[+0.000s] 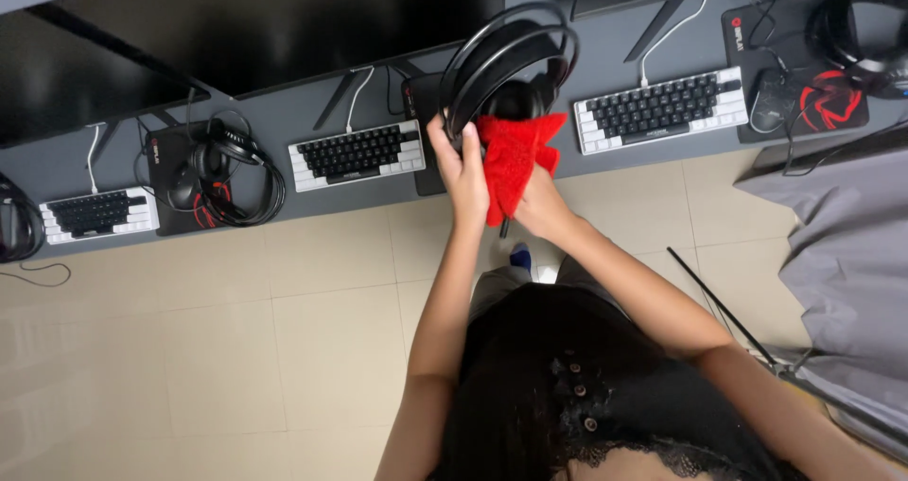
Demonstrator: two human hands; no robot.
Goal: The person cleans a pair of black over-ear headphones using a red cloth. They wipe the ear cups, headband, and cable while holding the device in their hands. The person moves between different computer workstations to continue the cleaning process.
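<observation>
— Two hands at work, upper middle of the frame?
— Yes. Left hand clamped on the rim of a black headset, held up above the grey table.
— And the right hand?
— Closed around a red cloth, pressed against the headset's ear cup.
— Anything under them?
— A dark mouse pad, partly hidden, between two black-and-white keyboards: one to the left, one to the right.
— Further left?
— Another headset lying on a pad, then a third keyboard near the left edge.
— Upper right?
— Mouse on a red-patterned pad, headset beside it. Grey fabric at the right edge, beige tiled floor below.
</observation>
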